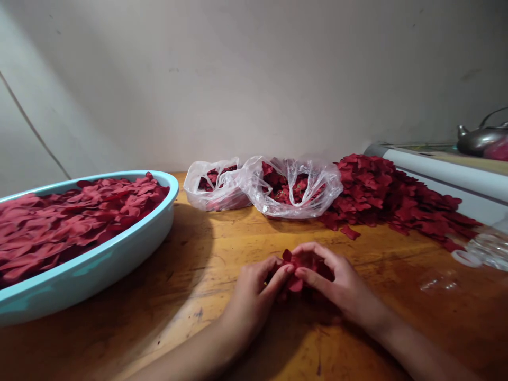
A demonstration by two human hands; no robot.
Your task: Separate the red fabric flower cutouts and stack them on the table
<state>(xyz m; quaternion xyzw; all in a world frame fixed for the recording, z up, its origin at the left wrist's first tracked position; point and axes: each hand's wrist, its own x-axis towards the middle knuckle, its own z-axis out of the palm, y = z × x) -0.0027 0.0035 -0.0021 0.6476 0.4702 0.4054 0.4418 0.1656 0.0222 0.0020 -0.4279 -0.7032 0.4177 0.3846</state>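
Observation:
My left hand (256, 286) and my right hand (339, 275) meet low over the wooden table, a little right of the middle. Thumb and fingers of both are closed on dark red artificial flower petals (295, 284), thin and rounded at the edges. The left pinches them from one side and the right curls round the other. My fingers cover much of the petals, so how many layers there are is hidden. Behind my hands stand two clear plastic bags (216, 198) with more red pieces inside. A loose heap of red petals (369, 185) lies beside the bags.
On the left stands a large light-blue basin (119, 278), full of red petals. Clear plastic rings (466, 258) and a small clear plastic piece (438, 284) lie at the right. A white appliance (448, 166) bounds the table there, with a metal kettle (478, 140) beyond.

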